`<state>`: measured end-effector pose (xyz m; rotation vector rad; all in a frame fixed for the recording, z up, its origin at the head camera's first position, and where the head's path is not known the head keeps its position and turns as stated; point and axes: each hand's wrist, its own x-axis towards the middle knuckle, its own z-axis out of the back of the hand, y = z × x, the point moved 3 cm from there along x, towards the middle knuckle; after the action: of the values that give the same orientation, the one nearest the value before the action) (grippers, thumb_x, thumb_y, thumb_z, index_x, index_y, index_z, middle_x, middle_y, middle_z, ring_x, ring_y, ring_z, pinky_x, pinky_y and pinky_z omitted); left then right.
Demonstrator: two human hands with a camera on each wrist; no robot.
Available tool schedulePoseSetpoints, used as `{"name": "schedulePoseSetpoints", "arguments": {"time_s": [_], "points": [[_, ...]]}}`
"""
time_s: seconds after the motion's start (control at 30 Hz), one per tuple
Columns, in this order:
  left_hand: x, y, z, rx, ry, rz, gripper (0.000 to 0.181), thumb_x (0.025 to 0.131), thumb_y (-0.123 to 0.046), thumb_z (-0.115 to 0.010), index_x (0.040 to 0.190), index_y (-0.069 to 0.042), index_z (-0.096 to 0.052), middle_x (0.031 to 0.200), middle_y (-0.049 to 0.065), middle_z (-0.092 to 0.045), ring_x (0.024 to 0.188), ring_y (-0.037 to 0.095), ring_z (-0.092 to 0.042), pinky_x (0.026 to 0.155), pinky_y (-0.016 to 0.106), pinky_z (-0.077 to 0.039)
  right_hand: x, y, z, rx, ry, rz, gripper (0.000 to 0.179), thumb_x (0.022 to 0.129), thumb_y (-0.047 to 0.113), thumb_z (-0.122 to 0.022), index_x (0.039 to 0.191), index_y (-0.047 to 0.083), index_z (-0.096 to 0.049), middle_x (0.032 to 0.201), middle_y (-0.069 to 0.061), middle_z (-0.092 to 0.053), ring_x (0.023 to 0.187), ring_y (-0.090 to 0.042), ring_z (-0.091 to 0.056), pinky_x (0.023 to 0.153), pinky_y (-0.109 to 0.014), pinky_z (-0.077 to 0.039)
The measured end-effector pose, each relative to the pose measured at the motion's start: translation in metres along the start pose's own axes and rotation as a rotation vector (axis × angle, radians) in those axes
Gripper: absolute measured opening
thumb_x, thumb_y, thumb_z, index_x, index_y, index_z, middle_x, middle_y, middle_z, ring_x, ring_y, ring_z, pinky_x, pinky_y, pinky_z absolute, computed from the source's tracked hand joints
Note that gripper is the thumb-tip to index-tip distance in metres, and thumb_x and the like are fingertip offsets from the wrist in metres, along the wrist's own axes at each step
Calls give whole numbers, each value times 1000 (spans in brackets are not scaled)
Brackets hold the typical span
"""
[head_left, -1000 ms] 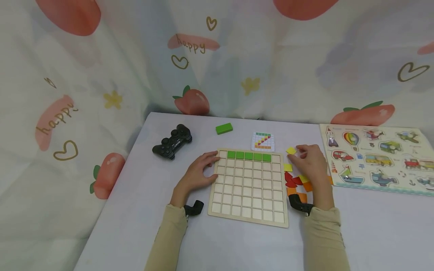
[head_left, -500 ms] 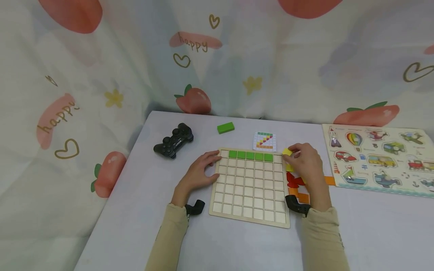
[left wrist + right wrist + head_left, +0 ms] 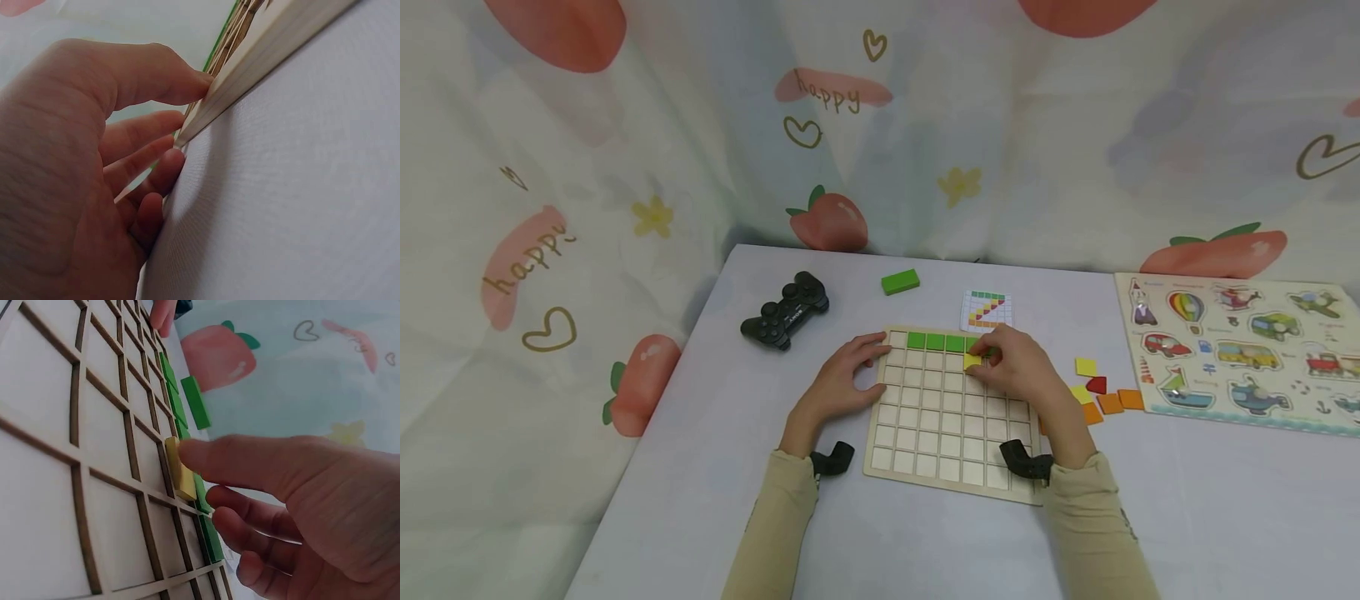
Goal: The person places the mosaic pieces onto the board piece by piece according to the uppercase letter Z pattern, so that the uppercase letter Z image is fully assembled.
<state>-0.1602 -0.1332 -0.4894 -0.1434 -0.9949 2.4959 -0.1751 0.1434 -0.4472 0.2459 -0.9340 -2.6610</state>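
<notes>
A wooden grid board (image 3: 928, 418) lies on the table, with a row of green square tiles (image 3: 936, 342) set in its top row. My right hand (image 3: 1021, 367) pinches a yellow square tile (image 3: 181, 472) between thumb and fingers. That tile is at a second-row cell, just below the green ones, and looks tilted against the grid ribs in the right wrist view. At the board's upper left edge my left hand (image 3: 838, 385) rests with thumb and fingertips touching the frame, fingers loosely extended. The left wrist view shows its thumb (image 3: 187, 84) against the board's side.
Right of the board lie loose yellow tiles (image 3: 1086, 367), a red piece (image 3: 1097, 384) and orange tiles (image 3: 1131, 400), partly behind my right arm. A pattern card (image 3: 987, 310), a green block (image 3: 900, 282) and a black game controller (image 3: 786, 312) sit behind. A picture puzzle (image 3: 1247, 358) lies far right.
My right hand has picked up a yellow tile from beside the board and carried it left over the second row. The left hand has stayed at the board's edge.
</notes>
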Motion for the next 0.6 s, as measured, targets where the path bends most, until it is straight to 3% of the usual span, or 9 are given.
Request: {"name": "schedulePoseSetpoints", "arguments": {"time_s": [0.17,0.4,0.47,0.6], "points": [[0,-1,0,-1,-4,0,57,83,-19,-73,137,-13,-58,152,-2,-42,105,14,-54,93,37,-43,0,-2,-1,-11,12,28,25,83,17,-77,103,1,-74,89,-8,-64,77,-21,-56,70,-38,-45],[0,-2,1,-4,-1,-3,57,83,-19,-72,137,-12,-58,152,-1,-42,105,15,-54,93,38,-43,-4,-10,8,-3,47,-23,24,84,17,-75,103,3,-74,92,-7,-64,82,-23,-57,72,-38,-46],[0,-2,1,-1,-2,-1,57,83,-20,-72,137,-12,-58,152,-1,-42,105,15,-54,93,38,-43,-8,-15,17,17,47,-65,23,86,17,-72,104,3,-73,95,-11,-64,85,-26,-58,73,-39,-46],[0,-2,1,-4,-4,2,57,83,-20,-73,137,-12,-58,152,-1,-42,105,15,-54,93,38,-43,-27,-38,47,-2,27,-232,27,87,14,-66,109,-2,-67,104,-22,-62,90,-35,-56,75,-46,-49]]}}
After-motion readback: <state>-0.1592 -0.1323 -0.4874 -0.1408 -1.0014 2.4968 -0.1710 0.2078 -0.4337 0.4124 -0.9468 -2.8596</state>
